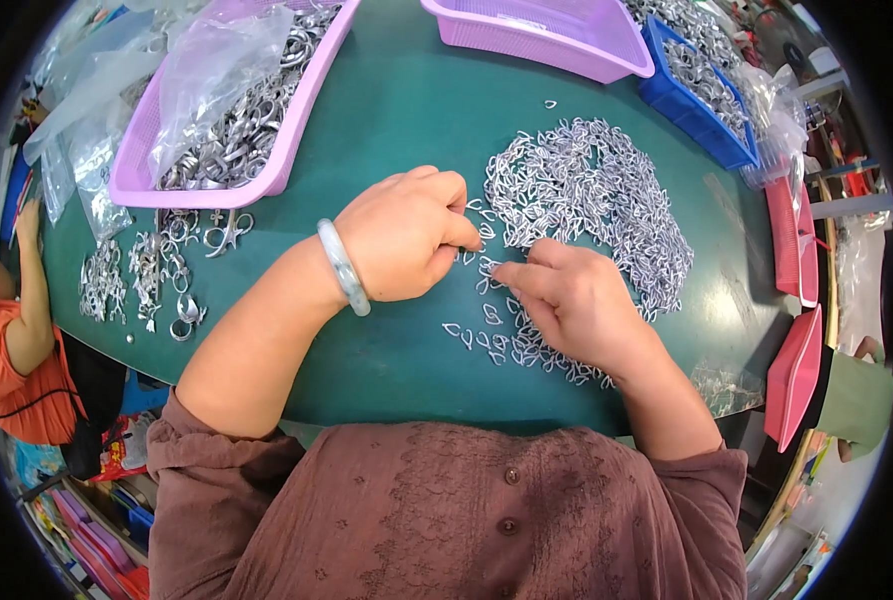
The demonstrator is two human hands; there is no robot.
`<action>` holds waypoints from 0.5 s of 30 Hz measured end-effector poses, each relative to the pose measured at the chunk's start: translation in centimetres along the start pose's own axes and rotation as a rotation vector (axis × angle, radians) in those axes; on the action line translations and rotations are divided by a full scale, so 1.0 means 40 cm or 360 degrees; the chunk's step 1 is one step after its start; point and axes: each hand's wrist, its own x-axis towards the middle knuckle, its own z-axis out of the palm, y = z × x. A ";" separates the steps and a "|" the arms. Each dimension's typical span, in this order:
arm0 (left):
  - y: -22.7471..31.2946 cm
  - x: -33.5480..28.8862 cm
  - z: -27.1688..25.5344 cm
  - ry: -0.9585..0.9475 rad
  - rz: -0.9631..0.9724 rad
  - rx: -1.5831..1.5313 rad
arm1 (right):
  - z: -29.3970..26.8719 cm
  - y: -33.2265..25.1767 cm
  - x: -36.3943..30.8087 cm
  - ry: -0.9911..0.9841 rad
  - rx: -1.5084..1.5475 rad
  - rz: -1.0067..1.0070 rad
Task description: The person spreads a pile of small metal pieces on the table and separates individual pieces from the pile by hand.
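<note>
A large heap of small silver leaf-shaped metal pieces (591, 185) lies on the green tabletop, with a smaller cluster of the same pieces (546, 355) on its near side. My left hand (406, 235), wearing a pale bangle (342, 267) at the wrist, is closed with its fingers curled. Its fingertips are down at the heap's left edge, beside a few loose pieces. Just to the right, my right hand (574, 300) is closed too, thumb and forefinger together over the strip of scattered pieces. Whatever either hand pinches is too small or hidden to make out.
A pink basket (276, 165) of silver metal parts and plastic bags stands at far left, with loose metal parts (156, 270) before it. Another pink basket (546, 50) and a blue bin (706, 125) are at the back. A person in orange (21, 360) sits at left.
</note>
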 end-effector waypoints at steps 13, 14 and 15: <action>0.001 0.003 0.010 0.0069 0.0045 0.0075 | -0.008 0.016 -0.002 -0.0009 -0.0077 0.0096; -0.005 0.004 0.003 0.0029 0.0051 0.0052 | -0.012 0.017 0.001 0.0051 -0.0071 0.0161; -0.007 0.006 0.000 -0.0012 0.0056 0.0031 | -0.014 0.020 0.003 0.0113 -0.0064 0.0225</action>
